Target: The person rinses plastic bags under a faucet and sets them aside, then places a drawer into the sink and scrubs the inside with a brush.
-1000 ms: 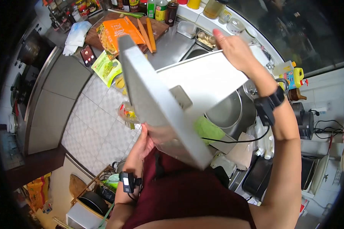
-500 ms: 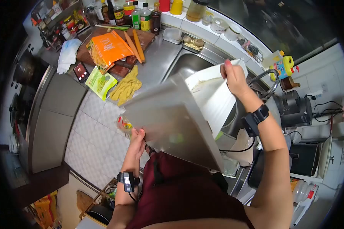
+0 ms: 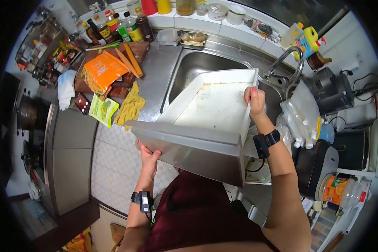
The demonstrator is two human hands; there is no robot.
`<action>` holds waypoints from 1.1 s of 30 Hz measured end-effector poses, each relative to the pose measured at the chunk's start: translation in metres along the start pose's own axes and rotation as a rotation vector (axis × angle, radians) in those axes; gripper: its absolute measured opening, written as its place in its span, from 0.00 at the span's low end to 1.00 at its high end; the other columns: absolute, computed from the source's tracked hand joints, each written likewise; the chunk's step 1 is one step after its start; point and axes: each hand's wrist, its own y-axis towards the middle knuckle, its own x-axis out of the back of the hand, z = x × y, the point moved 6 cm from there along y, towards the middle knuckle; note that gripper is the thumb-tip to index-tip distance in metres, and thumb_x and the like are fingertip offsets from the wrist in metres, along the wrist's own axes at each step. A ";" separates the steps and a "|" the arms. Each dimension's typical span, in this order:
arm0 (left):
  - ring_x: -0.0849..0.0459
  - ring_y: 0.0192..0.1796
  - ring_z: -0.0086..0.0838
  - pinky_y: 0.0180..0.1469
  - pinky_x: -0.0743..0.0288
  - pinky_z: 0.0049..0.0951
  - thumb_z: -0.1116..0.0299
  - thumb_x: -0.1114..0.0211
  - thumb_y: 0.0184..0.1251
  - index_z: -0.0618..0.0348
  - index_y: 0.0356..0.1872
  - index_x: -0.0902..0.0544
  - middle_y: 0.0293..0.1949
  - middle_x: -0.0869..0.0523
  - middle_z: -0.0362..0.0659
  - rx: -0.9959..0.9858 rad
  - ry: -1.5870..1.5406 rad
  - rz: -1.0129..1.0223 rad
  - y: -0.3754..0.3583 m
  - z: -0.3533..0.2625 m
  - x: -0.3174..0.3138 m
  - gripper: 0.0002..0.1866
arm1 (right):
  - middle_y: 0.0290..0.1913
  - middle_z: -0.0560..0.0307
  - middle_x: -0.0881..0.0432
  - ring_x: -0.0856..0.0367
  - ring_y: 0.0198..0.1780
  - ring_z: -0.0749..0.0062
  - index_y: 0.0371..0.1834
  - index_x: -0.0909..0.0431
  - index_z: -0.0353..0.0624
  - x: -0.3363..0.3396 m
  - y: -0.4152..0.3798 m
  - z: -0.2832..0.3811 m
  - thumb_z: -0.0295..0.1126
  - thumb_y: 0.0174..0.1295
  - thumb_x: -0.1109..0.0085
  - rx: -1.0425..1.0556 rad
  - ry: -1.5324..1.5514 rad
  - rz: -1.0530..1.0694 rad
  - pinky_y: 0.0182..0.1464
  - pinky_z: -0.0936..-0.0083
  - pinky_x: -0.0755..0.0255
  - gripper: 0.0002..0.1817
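A drawer (image 3: 214, 105) with a white inside and a grey metal front panel is held up between my hands, its far end over the sink (image 3: 182, 71). Brownish crumbs lie along its far left inside corner. My right hand (image 3: 256, 102) grips the drawer's right side wall, fingers hooked over the top edge. At the panel's left end, my left hand (image 3: 149, 159) clasps the metal front from below, thumb on its outer face. A yellow cloth (image 3: 131, 105) hangs over the counter edge just beyond the panel's left corner.
Left of the sink, a cutting board (image 3: 82, 59) bears an orange bag (image 3: 104, 69) and carrots (image 3: 132, 61). Bottles (image 3: 132, 29) line the back. The faucet (image 3: 296, 63) rises right of the drawer, near clear plastic bags (image 3: 302, 113). Black appliances crowd the right side.
The drawer has gone from steeply tilted to nearly level, its open top facing me. My right hand has moved slightly down with it. The camera view has shifted and turned.
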 end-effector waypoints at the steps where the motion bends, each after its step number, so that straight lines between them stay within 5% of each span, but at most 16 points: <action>1: 0.31 0.59 0.29 0.61 0.39 0.32 0.55 0.23 0.43 0.60 0.57 0.38 0.55 0.29 0.43 -0.001 -0.013 0.009 0.003 0.001 -0.002 0.42 | 0.11 0.57 0.38 0.39 0.15 0.68 0.09 0.38 0.40 0.003 -0.009 -0.010 0.44 0.68 0.70 -0.020 0.023 -0.025 0.23 0.73 0.46 0.30; 17: 0.24 0.50 0.27 0.52 0.29 0.26 0.73 0.22 0.34 0.57 0.55 0.36 0.49 0.24 0.40 0.127 0.260 0.138 0.024 0.021 -0.006 0.42 | 0.13 0.62 0.37 0.39 0.19 0.74 0.11 0.40 0.45 0.016 -0.118 -0.080 0.49 0.69 0.68 0.061 0.200 -0.281 0.30 0.77 0.43 0.29; 33: 0.31 0.54 0.24 0.58 0.36 0.27 0.67 0.31 0.51 0.59 0.54 0.36 0.51 0.29 0.41 0.172 0.505 0.038 0.030 0.048 0.041 0.30 | 0.14 0.61 0.37 0.39 0.19 0.69 0.13 0.41 0.45 0.015 -0.151 -0.084 0.47 0.68 0.68 0.181 0.174 -0.334 0.32 0.73 0.44 0.26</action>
